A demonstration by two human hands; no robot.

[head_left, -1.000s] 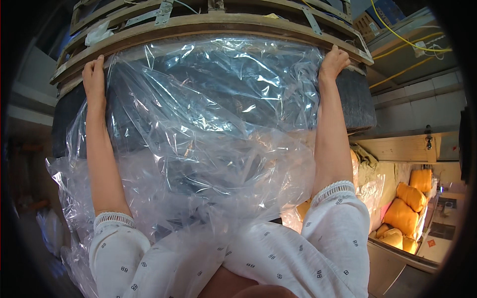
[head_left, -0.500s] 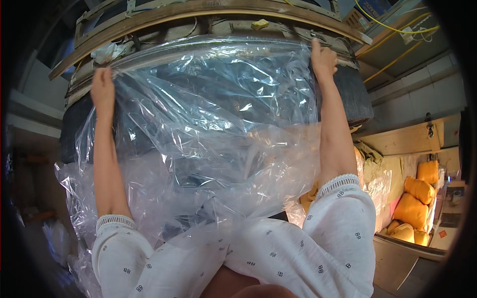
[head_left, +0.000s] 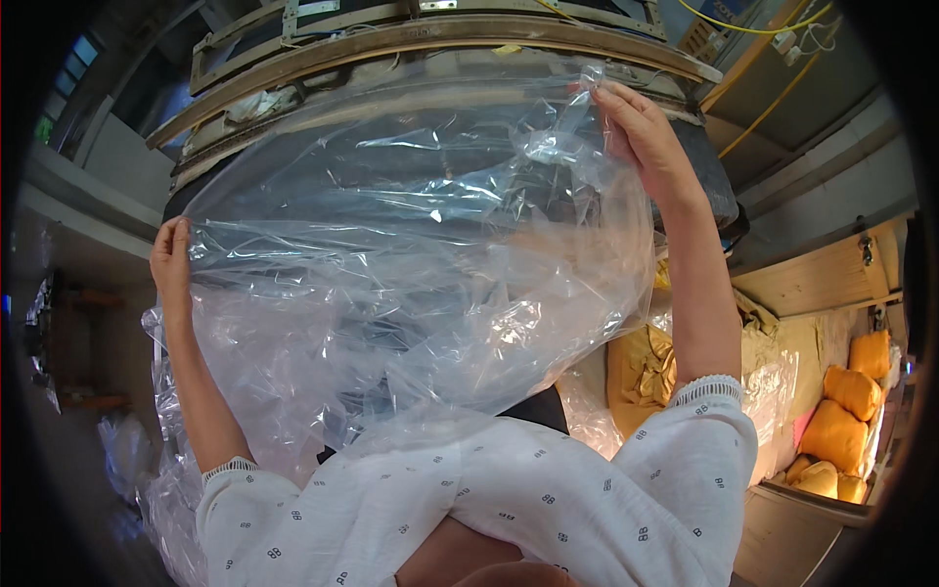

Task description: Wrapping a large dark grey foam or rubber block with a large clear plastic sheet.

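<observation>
1. at the left of the frame, the left hand [head_left: 171, 249] is closed in a narrow pinch, fingertips and thumb together on the left edge of the clear plastic sheet [head_left: 421, 254].
2. across the middle, that sheet lies between both hands, touching each; the stretch between them runs crosswise, slanting up to the right, and its crumpled lower part reaches the white shirt [head_left: 587, 499].
3. at the upper right, the right hand [head_left: 650, 142] grips a gathered bit of the sheet's upper edge, fingers nearly together; it sits nearer the wooden rail [head_left: 421, 39] along the top than the left hand does.
4. right of centre, yellow cloth [head_left: 641, 377] lies below the right forearm.
</observation>
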